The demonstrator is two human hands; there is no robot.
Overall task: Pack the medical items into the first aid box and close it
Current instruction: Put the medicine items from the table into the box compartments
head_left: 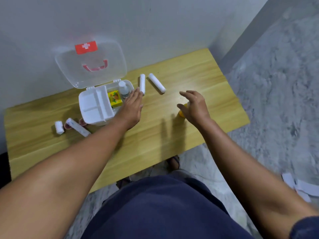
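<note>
White plastic first aid box point(96, 107) stands open on our bench point(155, 135), bottle point(124, 90) and yellow packet point(115, 99) inside, while four rolls remain beside it: our left hand point(133, 106) reaches flat-fingered, our right hand point(193, 106) curls loosely over a yellow item point(182, 113).

White cross sign on red label point(86, 47), on open first aid box lid point(89, 64)

Soft, even indoor light fills the scene, moderately bright. A pale glare patch sits on the wooden surface point(195, 80) between the hands. Dark finger-like shadows fall on the wood near the right hand point(193, 105). The whole picture is slightly soft, and the wide lens bends and stretches the arms and floor point(279, 87) toward the edges.
</note>
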